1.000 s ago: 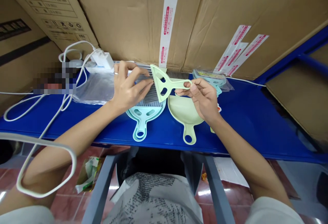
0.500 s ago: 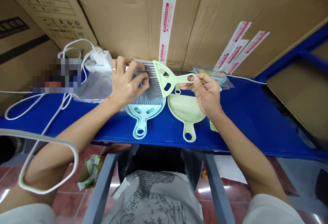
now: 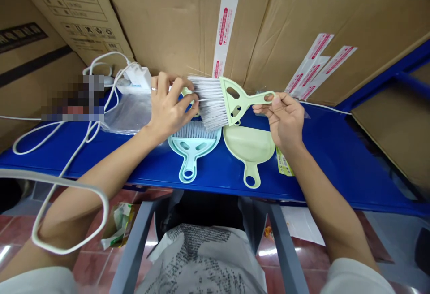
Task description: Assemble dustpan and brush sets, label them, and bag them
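My right hand (image 3: 285, 114) is closed round the end of the handle of a light green hand brush (image 3: 235, 102), raised above the table with its grey bristles to the left. My left hand (image 3: 173, 103) is pinched at the bristle tips, with a thin strand running from the fingertips into the bristles. Below them a light blue brush (image 3: 191, 144) lies nested in a light blue dustpan (image 3: 187, 178). Beside it sits a green dustpan (image 3: 250, 144), handle towards me. Another light green piece shows partly behind my left fingers.
Clear plastic bags (image 3: 127, 112) lie at the left of the blue table (image 3: 336, 159). A white charger (image 3: 139, 76) and looping white cables (image 3: 70, 164) are on that side. A yellow-green label (image 3: 285, 163) lies by my right wrist. Large cardboard boxes (image 3: 174, 20) stand behind.
The green brush has moved right with my right hand, away from my left hand, and more of its bristles show. My left hand stays pinched near the tips.
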`<action>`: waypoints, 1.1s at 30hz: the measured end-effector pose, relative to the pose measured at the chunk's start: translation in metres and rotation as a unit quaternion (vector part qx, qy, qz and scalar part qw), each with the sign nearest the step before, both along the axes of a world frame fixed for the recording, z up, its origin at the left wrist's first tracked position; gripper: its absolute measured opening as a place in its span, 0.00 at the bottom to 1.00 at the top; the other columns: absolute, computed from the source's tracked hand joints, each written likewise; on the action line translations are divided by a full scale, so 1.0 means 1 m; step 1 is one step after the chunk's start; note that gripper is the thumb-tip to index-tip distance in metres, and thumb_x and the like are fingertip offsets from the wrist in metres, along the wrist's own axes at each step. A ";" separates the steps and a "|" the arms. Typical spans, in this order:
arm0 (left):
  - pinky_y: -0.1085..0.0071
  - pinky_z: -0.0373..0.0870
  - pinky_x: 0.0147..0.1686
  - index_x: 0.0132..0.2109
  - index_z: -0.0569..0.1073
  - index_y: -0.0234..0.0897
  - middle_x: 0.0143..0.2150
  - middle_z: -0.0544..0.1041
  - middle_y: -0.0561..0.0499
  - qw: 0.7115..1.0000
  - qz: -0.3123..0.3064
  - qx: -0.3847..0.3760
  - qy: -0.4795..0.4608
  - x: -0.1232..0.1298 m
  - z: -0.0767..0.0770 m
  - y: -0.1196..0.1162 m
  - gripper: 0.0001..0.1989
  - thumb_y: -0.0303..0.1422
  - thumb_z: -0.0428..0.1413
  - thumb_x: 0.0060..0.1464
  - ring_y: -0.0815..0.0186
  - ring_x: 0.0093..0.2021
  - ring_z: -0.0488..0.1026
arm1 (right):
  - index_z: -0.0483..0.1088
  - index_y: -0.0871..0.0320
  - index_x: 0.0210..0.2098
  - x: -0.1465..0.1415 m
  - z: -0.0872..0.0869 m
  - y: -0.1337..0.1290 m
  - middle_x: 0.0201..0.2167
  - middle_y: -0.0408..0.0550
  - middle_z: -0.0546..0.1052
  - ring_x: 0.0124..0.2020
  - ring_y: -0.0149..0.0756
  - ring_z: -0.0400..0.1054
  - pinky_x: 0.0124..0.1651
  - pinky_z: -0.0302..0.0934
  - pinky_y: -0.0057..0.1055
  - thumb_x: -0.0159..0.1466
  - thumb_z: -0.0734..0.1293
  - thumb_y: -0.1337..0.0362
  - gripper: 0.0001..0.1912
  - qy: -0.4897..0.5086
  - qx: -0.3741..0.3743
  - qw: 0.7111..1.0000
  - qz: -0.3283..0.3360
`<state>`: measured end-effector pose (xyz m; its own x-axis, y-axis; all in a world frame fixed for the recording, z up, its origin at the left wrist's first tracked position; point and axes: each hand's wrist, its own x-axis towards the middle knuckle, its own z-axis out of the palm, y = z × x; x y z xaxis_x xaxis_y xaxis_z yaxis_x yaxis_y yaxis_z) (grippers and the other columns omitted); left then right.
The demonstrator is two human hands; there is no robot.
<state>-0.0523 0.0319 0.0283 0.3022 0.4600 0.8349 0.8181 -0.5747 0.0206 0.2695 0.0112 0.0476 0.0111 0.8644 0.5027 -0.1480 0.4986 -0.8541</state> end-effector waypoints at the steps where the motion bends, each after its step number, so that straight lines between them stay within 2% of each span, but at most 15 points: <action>1: 0.33 0.64 0.58 0.41 0.79 0.43 0.56 0.81 0.42 1.000 0.000 -0.001 0.001 0.000 0.001 -0.001 0.01 0.32 0.62 0.61 0.37 0.62 0.72 | 0.74 0.53 0.38 0.000 0.000 0.001 0.36 0.43 0.80 0.36 0.37 0.84 0.45 0.82 0.36 0.63 0.79 0.40 0.24 0.004 0.001 1.000 -0.003; 7: 0.37 0.66 0.58 0.43 0.78 0.44 0.50 0.82 0.45 1.000 -0.001 -0.001 -0.020 0.006 0.004 -0.007 0.02 0.36 0.62 0.66 0.43 0.57 0.75 | 0.74 0.53 0.38 -0.004 -0.006 0.002 0.37 0.41 0.80 0.38 0.36 0.85 0.47 0.83 0.35 0.64 0.79 0.40 0.24 0.035 0.005 0.999 -0.021; 11: 0.41 0.66 0.59 0.45 0.78 0.44 0.45 0.83 0.46 0.997 -0.052 0.002 -0.057 0.008 0.000 -0.007 0.04 0.37 0.61 0.69 0.47 0.52 0.76 | 0.73 0.53 0.38 -0.012 -0.008 -0.004 0.37 0.39 0.79 0.42 0.37 0.86 0.52 0.82 0.37 0.65 0.79 0.42 0.22 0.060 -0.015 0.998 -0.010; 16: 0.47 0.68 0.55 0.44 0.78 0.44 0.40 0.83 0.48 0.991 -0.100 0.017 -0.089 0.012 -0.006 -0.010 0.05 0.39 0.61 0.70 0.53 0.43 0.78 | 0.73 0.52 0.39 -0.018 -0.008 -0.013 0.39 0.40 0.79 0.46 0.39 0.85 0.58 0.80 0.39 0.65 0.79 0.43 0.22 0.054 -0.047 0.997 0.004; 22: 0.50 0.68 0.48 0.44 0.80 0.46 0.40 0.85 0.49 0.989 -0.136 0.025 -0.051 0.021 -0.008 -0.021 0.04 0.39 0.64 0.68 0.55 0.39 0.78 | 0.71 0.52 0.40 -0.021 -0.009 -0.016 0.41 0.41 0.80 0.48 0.39 0.85 0.60 0.79 0.39 0.66 0.78 0.43 0.22 0.045 -0.053 0.997 0.015; 27: 0.54 0.67 0.42 0.44 0.81 0.48 0.40 0.86 0.51 0.986 -0.154 0.058 -0.008 0.025 -0.011 -0.024 0.00 0.35 0.65 0.67 0.57 0.37 0.79 | 0.73 0.52 0.40 -0.023 -0.010 -0.018 0.41 0.41 0.80 0.49 0.40 0.85 0.61 0.79 0.41 0.66 0.79 0.43 0.22 0.055 -0.058 0.996 0.030; 33: 0.55 0.70 0.41 0.46 0.83 0.49 0.42 0.88 0.52 0.982 -0.178 0.065 0.029 0.027 -0.011 -0.026 0.04 0.33 0.64 0.68 0.58 0.38 0.81 | 0.72 0.53 0.40 -0.023 -0.010 -0.019 0.41 0.41 0.80 0.48 0.40 0.85 0.60 0.79 0.41 0.66 0.79 0.44 0.22 0.058 -0.056 0.996 0.028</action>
<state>-0.0256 0.0057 0.0169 0.4730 0.2071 0.8564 0.5633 -0.8184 -0.1132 0.2463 -0.0079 0.0376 0.0138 0.9155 0.4020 -0.2734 0.3902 -0.8792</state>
